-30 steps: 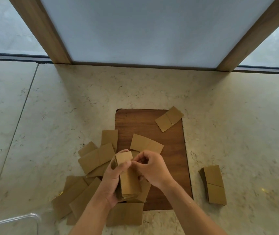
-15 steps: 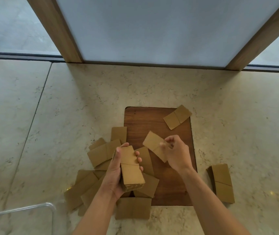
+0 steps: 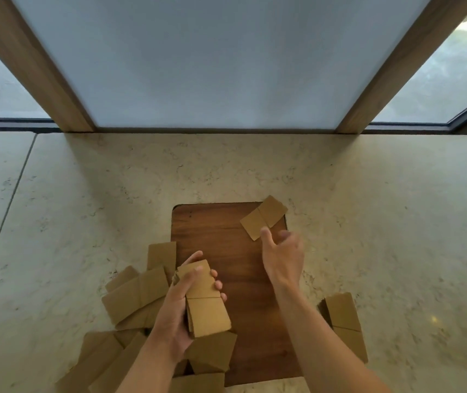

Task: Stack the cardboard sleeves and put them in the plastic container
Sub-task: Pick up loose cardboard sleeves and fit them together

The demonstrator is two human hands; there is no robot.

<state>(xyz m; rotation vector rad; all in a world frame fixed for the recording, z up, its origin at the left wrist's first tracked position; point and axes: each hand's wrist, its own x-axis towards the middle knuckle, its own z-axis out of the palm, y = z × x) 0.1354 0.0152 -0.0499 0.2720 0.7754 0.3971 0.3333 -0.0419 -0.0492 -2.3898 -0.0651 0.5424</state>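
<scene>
Right hand [image 3: 282, 258] had released its sleeve, open near far sleeve [image 3: 263, 217]; left hand [image 3: 180, 313] gripped tan, flat-folded stack [image 3: 204, 300]

No readable text anywhere here, honestly. The cardboard sleeves [image 3: 204, 299] are plain brown with no print, logo or number showing, and the wooden board [image 3: 221, 236] and stone counter [image 3: 368, 208] carry no labels or markings either.
</scene>
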